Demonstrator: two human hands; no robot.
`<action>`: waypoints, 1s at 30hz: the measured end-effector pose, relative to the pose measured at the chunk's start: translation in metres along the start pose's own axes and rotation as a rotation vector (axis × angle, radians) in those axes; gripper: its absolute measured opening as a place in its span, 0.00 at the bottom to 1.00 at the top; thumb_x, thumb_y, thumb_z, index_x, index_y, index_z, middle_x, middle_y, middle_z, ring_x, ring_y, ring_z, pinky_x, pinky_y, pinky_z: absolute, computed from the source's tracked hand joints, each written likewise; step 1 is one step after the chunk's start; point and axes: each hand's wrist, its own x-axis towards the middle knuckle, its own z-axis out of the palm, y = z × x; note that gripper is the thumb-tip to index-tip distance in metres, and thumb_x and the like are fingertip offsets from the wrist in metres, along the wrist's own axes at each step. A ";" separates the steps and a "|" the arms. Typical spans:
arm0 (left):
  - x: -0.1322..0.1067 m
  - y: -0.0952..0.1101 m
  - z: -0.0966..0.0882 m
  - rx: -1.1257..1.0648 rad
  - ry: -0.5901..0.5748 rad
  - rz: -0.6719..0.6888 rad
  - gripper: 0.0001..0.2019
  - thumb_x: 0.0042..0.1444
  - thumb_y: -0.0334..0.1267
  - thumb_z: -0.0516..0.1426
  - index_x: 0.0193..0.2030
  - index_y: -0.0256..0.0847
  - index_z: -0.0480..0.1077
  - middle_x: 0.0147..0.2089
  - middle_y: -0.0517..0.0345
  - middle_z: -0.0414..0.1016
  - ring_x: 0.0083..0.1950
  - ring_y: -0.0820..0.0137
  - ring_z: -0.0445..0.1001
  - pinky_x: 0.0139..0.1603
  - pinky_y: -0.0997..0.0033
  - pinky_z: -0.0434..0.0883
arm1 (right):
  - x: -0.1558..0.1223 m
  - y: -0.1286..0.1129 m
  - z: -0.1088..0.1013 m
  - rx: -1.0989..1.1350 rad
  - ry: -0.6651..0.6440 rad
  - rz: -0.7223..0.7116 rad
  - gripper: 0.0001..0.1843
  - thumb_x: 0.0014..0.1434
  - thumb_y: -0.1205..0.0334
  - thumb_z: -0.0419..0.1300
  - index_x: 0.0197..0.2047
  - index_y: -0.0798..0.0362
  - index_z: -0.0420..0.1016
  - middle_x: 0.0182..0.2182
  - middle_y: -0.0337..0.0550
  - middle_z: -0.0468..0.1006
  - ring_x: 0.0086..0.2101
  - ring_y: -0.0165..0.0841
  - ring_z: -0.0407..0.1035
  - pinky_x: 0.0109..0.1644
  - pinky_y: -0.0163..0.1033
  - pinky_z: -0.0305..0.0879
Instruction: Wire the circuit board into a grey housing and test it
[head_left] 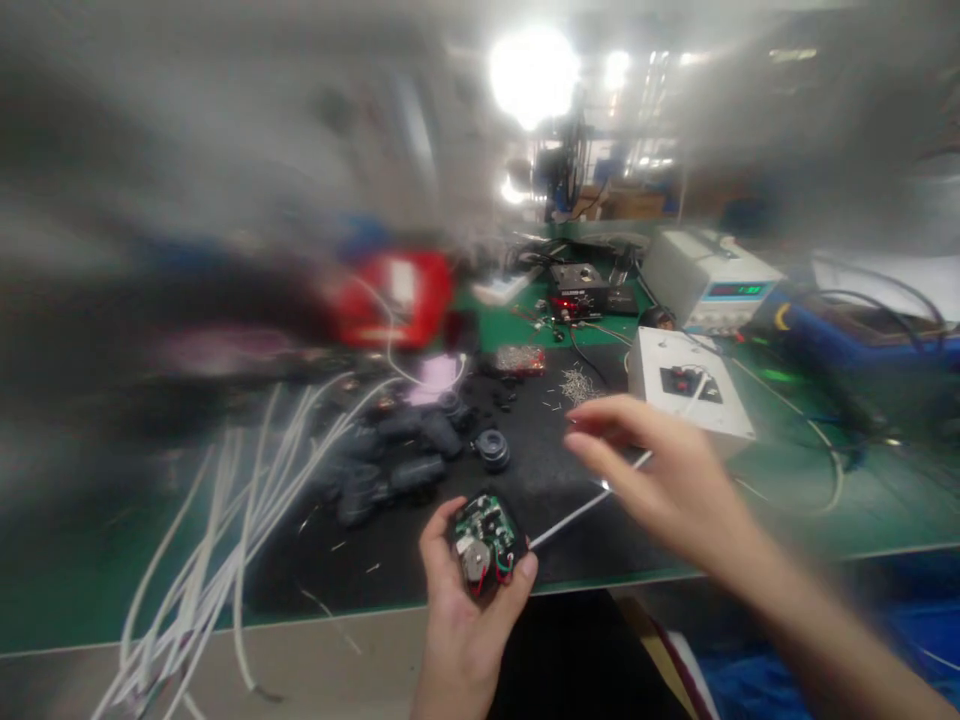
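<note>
My left hand (459, 610) is closed around a small round black device (485, 545) with a green circuit board, a silver motor and red and green wires showing. A thin white cable (581, 510) runs from the device up to the right. My right hand (660, 480) hovers above the black mat, blurred by motion, fingers stretched toward the left over a small heap of metal pins (577, 385). It seems to touch the white cable, though the blur hides any grip.
A bundle of white cables (240, 520) sprawls at left beside several dark housings (397, 450). A white box (686, 385), a power supply (709, 275), a black unit with a red display (577, 290) and a red object (394, 295) stand behind. The bench edge (300, 620) is near me.
</note>
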 end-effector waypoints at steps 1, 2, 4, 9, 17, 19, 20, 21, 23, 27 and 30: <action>0.000 -0.007 -0.006 0.073 0.006 0.065 0.37 0.53 0.44 0.72 0.65 0.47 0.59 0.53 0.49 0.75 0.47 0.62 0.80 0.49 0.64 0.79 | 0.008 -0.002 0.014 -0.051 -0.071 -0.028 0.14 0.71 0.57 0.66 0.57 0.53 0.75 0.49 0.46 0.78 0.49 0.40 0.74 0.54 0.45 0.75; 0.002 -0.013 -0.012 0.137 0.000 0.145 0.36 0.51 0.42 0.73 0.62 0.46 0.60 0.52 0.49 0.74 0.47 0.62 0.80 0.47 0.65 0.79 | 0.016 -0.004 0.030 -0.111 -0.153 -0.061 0.17 0.69 0.56 0.68 0.56 0.54 0.75 0.49 0.47 0.78 0.50 0.43 0.74 0.54 0.47 0.75; 0.006 -0.024 -0.020 0.235 0.003 0.332 0.35 0.48 0.40 0.74 0.58 0.46 0.61 0.54 0.49 0.72 0.50 0.59 0.80 0.48 0.64 0.80 | 0.032 -0.007 0.061 -0.234 -0.311 -0.123 0.25 0.64 0.52 0.73 0.57 0.57 0.74 0.49 0.52 0.76 0.50 0.50 0.73 0.49 0.52 0.76; 0.013 -0.025 -0.026 0.612 0.097 0.545 0.39 0.45 0.51 0.74 0.60 0.43 0.65 0.56 0.45 0.70 0.52 0.50 0.76 0.56 0.46 0.75 | 0.055 0.002 0.091 -0.250 -0.387 -0.169 0.16 0.67 0.62 0.69 0.54 0.55 0.72 0.45 0.47 0.76 0.38 0.42 0.76 0.38 0.42 0.74; 0.021 0.005 -0.033 0.586 -0.036 0.197 0.29 0.62 0.62 0.58 0.66 0.54 0.70 0.62 0.50 0.74 0.61 0.48 0.74 0.64 0.46 0.68 | 0.017 -0.002 -0.014 0.496 0.038 0.324 0.22 0.65 0.45 0.70 0.49 0.51 0.69 0.33 0.37 0.78 0.28 0.32 0.75 0.29 0.34 0.70; 0.026 0.013 -0.027 0.289 -0.024 -0.042 0.29 0.63 0.63 0.58 0.65 0.51 0.71 0.54 0.51 0.78 0.53 0.53 0.79 0.59 0.51 0.73 | -0.012 -0.007 -0.044 0.574 0.137 0.406 0.21 0.64 0.45 0.71 0.45 0.51 0.69 0.25 0.35 0.76 0.23 0.32 0.73 0.27 0.33 0.70; 0.028 0.016 -0.021 0.101 -0.004 -0.111 0.28 0.63 0.61 0.58 0.64 0.49 0.71 0.50 0.51 0.79 0.49 0.56 0.80 0.55 0.55 0.76 | -0.027 -0.008 -0.055 0.549 0.175 0.440 0.20 0.64 0.47 0.72 0.45 0.50 0.70 0.25 0.35 0.77 0.22 0.31 0.72 0.26 0.31 0.70; 0.029 0.020 -0.015 -0.087 0.005 -0.156 0.27 0.65 0.60 0.58 0.63 0.46 0.71 0.49 0.50 0.80 0.47 0.58 0.81 0.52 0.59 0.78 | -0.043 -0.007 -0.062 0.527 0.179 0.467 0.19 0.65 0.47 0.71 0.45 0.50 0.71 0.24 0.36 0.78 0.21 0.30 0.72 0.24 0.30 0.69; 0.032 0.026 0.001 -0.383 0.010 -0.251 0.25 0.69 0.57 0.55 0.61 0.40 0.72 0.50 0.45 0.80 0.46 0.58 0.81 0.48 0.62 0.79 | -0.069 -0.003 -0.064 0.523 0.147 0.541 0.18 0.65 0.47 0.71 0.43 0.50 0.72 0.22 0.37 0.76 0.20 0.31 0.70 0.22 0.29 0.67; 0.034 0.031 0.026 -0.700 -0.129 -0.495 0.23 0.73 0.51 0.50 0.62 0.34 0.70 0.51 0.34 0.80 0.41 0.57 0.82 0.41 0.63 0.79 | -0.093 0.014 -0.025 0.645 0.080 0.779 0.24 0.64 0.40 0.70 0.40 0.51 0.69 0.20 0.38 0.74 0.19 0.31 0.68 0.19 0.29 0.64; 0.033 0.030 0.035 -0.827 -0.218 -0.551 0.23 0.73 0.49 0.52 0.65 0.35 0.68 0.53 0.32 0.79 0.44 0.56 0.82 0.42 0.63 0.78 | -0.095 0.025 0.015 0.701 0.026 0.860 0.29 0.61 0.36 0.70 0.39 0.52 0.66 0.20 0.39 0.74 0.18 0.30 0.66 0.19 0.29 0.62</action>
